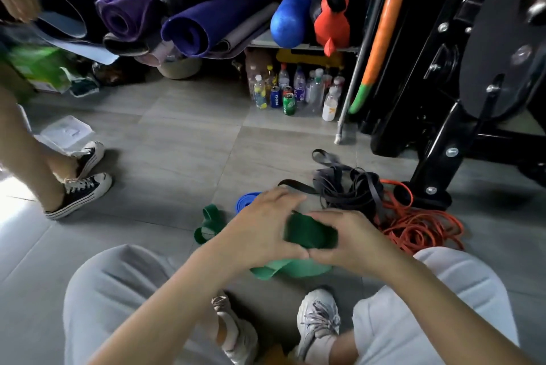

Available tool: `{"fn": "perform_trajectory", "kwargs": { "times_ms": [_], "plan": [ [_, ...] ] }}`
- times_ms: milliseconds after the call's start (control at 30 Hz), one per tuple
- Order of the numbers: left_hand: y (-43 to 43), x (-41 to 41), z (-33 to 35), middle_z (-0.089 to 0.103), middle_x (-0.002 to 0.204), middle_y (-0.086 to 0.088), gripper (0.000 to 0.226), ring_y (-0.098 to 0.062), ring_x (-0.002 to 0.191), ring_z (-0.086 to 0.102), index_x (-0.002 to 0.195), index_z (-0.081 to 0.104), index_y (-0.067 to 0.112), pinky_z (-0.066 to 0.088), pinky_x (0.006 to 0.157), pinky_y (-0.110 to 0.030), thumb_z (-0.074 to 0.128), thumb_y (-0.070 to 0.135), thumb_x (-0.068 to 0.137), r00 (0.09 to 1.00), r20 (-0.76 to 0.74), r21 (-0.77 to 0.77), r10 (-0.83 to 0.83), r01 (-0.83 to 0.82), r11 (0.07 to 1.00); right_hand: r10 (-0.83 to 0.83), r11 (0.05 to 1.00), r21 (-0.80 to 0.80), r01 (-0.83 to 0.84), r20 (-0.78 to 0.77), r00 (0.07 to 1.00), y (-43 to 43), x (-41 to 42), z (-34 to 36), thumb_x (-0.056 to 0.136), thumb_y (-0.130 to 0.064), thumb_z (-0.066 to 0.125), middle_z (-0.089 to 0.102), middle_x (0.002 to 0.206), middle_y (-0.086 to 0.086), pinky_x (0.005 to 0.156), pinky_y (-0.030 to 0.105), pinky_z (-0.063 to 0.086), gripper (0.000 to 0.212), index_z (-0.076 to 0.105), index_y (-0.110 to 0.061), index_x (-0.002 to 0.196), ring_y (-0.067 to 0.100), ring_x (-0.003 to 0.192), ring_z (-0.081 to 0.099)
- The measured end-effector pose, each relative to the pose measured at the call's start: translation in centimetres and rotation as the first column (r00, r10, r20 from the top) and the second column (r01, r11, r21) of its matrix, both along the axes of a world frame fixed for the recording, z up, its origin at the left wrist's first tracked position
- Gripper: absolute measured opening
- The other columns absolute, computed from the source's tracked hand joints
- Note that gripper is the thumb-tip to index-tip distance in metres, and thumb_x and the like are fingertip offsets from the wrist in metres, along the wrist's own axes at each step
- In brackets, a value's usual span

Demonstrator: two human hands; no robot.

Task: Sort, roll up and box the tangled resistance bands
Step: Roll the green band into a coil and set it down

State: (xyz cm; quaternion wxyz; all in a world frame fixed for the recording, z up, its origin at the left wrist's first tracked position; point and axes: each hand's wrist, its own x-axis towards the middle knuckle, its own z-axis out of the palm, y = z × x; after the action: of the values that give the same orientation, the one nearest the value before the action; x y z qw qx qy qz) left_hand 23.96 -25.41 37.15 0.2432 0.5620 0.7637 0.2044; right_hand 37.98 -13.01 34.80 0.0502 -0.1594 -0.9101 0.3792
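Note:
A wide green resistance band [308, 234] is held between both hands above the floor, partly rolled, its loose tail [291, 268] trailing down onto the tiles. My left hand [260, 228] grips the roll from the left and my right hand [344, 239] grips it from the right, thumbs touching below. Another green band [206, 224] lies looped on the floor to the left. A rolled blue band [245, 200] sits behind my left hand. A tangle of black bands [347, 187] and orange bands [413, 227] lies to the right.
Another person's legs in dark sneakers [79, 184] stand at the left, near a white plastic box [66, 132]. Rolled yoga mats [206, 24], bottles and cans [295, 92] line the back. A black gym machine base [434, 184] stands at the right. My knees frame the view.

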Motion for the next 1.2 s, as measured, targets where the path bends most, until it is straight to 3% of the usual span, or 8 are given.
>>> {"fn": "perform_trajectory", "kwargs": {
  "times_ms": [100, 267, 500, 700, 800, 933, 1067, 1200],
  "plan": [
    [1.0, 0.2, 1.2, 0.058, 0.12, 0.003, 0.072, -0.017, 0.11, 0.054, 0.129, 0.043, 0.021, 0.044, 0.091, -0.033, 0.079, 0.036, 0.068, 0.973, -0.198, -0.129, -0.123, 0.098, 0.987, -0.011, 1.0, -0.017, 0.011, 0.022, 1.0, -0.7, -0.5, 0.6, 0.068, -0.029, 0.078, 0.068, 0.107, -0.005, 0.083, 0.028, 0.049, 0.067, 0.046, -0.025, 0.127, 0.013, 0.098, 0.064],
    [1.1, 0.4, 1.7, 0.063, 0.098, 0.004, 0.052, -0.016, 0.089, 0.056, 0.114, 0.056, 0.019, 0.042, 0.074, -0.027, 0.076, 0.036, 0.07, 0.968, -0.207, -0.138, -0.139, 0.112, 0.984, -0.059, 0.992, -0.108, 0.063, 0.04, 0.997, -0.5, 0.1, 1.9, 0.063, -0.032, 0.079, 0.067, 0.095, -0.011, 0.08, 0.025, 0.047, 0.067, 0.032, -0.041, 0.11, 0.007, 0.088, 0.061],
    [0.4, 0.0, 0.1, 0.071, 0.092, 0.004, 0.041, -0.011, 0.09, 0.066, 0.104, 0.068, 0.022, 0.052, 0.087, -0.032, 0.082, 0.021, 0.065, 0.947, 0.312, 0.038, 0.073, -0.09, 0.995, -0.102, 0.936, -0.342, 0.086, -0.029, 0.994, 0.2, 1.0, 0.3, 0.056, -0.037, 0.086, 0.056, 0.112, -0.014, 0.093, 0.029, 0.047, 0.078, 0.041, -0.053, 0.117, 0.004, 0.103, 0.059],
    [-0.9, -0.3, -0.7, 0.073, 0.103, -0.003, 0.044, -0.018, 0.098, 0.068, 0.103, 0.07, 0.02, 0.053, 0.085, -0.029, 0.08, 0.008, 0.062, 0.693, 0.716, 0.141, 0.091, -0.271, 0.952, -0.218, 0.824, -0.56, 0.091, -0.164, 0.962, -0.7, 1.8, -2.6, 0.063, -0.022, 0.085, 0.071, 0.107, -0.003, 0.098, 0.034, 0.047, 0.05, 0.063, -0.022, 0.108, 0.013, 0.104, 0.064],
    [-0.8, 0.7, -1.5, 0.072, 0.102, -0.011, 0.044, -0.025, 0.093, 0.066, 0.101, 0.073, 0.021, 0.049, 0.085, -0.042, 0.081, 0.012, 0.059, 0.499, 0.861, 0.131, 0.096, -0.4, 0.907, -0.299, 0.781, -0.621, 0.065, -0.282, 0.912, -1.2, 1.2, -2.7, 0.064, -0.014, 0.079, 0.068, 0.115, -0.001, 0.099, 0.028, 0.046, 0.054, 0.06, -0.02, 0.114, 0.017, 0.111, 0.062],
    [-0.4, 2.0, -2.8, 0.071, 0.099, -0.013, 0.057, -0.032, 0.094, 0.062, 0.109, 0.067, 0.012, 0.043, 0.087, -0.05, 0.082, 0.012, 0.054, 0.327, 0.938, 0.087, 0.112, -0.538, 0.838, -0.336, 0.765, -0.641, 0.064, -0.311, 0.889, -1.8, 0.2, -2.3, 0.064, -0.018, 0.082, 0.069, 0.113, 0.004, 0.098, 0.033, 0.047, 0.056, 0.06, -0.018, 0.115, 0.021, 0.11, 0.063],
    [-0.5, 2.0, -3.5, 0.072, 0.098, -0.011, 0.061, -0.027, 0.092, 0.067, 0.118, 0.058, 0.002, 0.053, 0.082, -0.037, 0.073, -0.003, 0.059, 0.315, 0.944, 0.094, 0.093, -0.53, 0.843, -0.302, 0.83, -0.54, 0.139, -0.226, 0.926, -1.2, 0.6, -2.0, 0.07, -0.013, 0.081, 0.072, 0.101, 0.006, 0.091, 0.045, 0.051, 0.041, 0.067, -0.019, 0.107, 0.026, 0.097, 0.067],
    [-0.7, 1.7, -3.3, 0.069, 0.102, -0.017, 0.063, -0.033, 0.096, 0.063, 0.117, 0.057, 0.0, 0.049, 0.089, -0.046, 0.079, 0.005, 0.058, 0.324, 0.943, 0.086, 0.076, -0.457, 0.885, -0.246, 0.848, -0.515, 0.123, -0.178, 0.953, -0.7, 1.1, -1.7, 0.067, -0.014, 0.084, 0.073, 0.093, 0.006, 0.086, 0.043, 0.053, 0.038, 0.069, -0.021, 0.101, 0.025, 0.09, 0.068]
  ]
}}
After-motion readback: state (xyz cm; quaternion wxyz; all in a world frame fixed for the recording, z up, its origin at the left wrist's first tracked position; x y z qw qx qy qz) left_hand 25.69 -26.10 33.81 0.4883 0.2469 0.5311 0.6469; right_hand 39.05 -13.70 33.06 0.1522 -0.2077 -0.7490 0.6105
